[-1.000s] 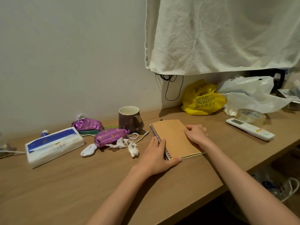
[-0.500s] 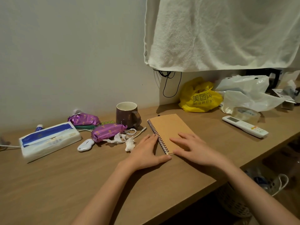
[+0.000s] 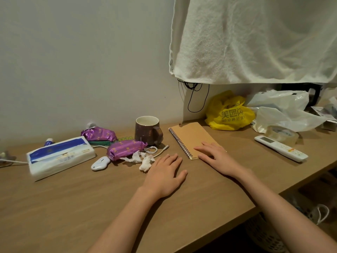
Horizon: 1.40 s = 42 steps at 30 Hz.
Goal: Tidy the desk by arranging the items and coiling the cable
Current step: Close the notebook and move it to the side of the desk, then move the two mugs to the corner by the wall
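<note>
Your left hand (image 3: 164, 175) is lying palm down on the tabletop (image 3: 73, 207), fingers straight. Your right hand (image 3: 218, 157) is resting flat, fingers spread, on the notebook (image 3: 189, 134) corner.

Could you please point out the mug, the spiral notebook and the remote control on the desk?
mug (image 3: 145, 132): head view, on the brown side wall below the rim.
spiral notebook (image 3: 189, 134): head view, on the bare tan cover.
remote control (image 3: 281, 149): head view, on the middle of its white body.
</note>
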### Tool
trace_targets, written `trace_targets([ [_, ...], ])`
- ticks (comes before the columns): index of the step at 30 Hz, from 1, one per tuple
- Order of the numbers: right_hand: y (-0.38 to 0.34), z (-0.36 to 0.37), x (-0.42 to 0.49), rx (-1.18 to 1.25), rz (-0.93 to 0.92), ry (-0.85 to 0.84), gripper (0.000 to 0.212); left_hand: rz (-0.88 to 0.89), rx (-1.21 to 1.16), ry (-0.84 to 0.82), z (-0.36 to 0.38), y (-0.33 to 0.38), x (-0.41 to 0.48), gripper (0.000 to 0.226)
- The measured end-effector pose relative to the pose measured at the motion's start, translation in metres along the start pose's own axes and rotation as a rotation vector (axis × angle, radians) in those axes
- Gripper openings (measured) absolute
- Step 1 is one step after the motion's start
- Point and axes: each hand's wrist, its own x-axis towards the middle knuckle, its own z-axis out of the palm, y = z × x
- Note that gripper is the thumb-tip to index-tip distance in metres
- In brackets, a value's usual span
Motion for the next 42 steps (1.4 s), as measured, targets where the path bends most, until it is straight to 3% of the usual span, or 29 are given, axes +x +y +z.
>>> trace_targets([
  [18, -0.005, 0.007, 0.038, -0.047, -0.008, 0.153, 0.058, 0.007, -0.003, 0.096, -0.009, 0.007, -0.004, 0.045],
  [24, -0.030, 0.009, 0.010, 0.114, -0.094, 0.398, 0.030, 0.015, -0.047, 0.221, -0.036, 0.016, -0.027, 0.036],
  [30, -0.089, 0.008, 0.007, 0.257, -0.126, 0.464, 0.029, -0.074, 0.017, 0.395, -0.073, -0.012, -0.073, 0.032],
  [38, -0.148, 0.027, 0.055, 0.616, 0.119, 0.318, 0.038, -0.227, 0.137, 0.321, -0.074, -0.079, -0.138, 0.032],
  [42, -0.160, 0.030, 0.072, 0.770, 0.243, 0.209, 0.027, -0.252, 0.151, 0.289, -0.066, -0.096, -0.150, 0.038],
])
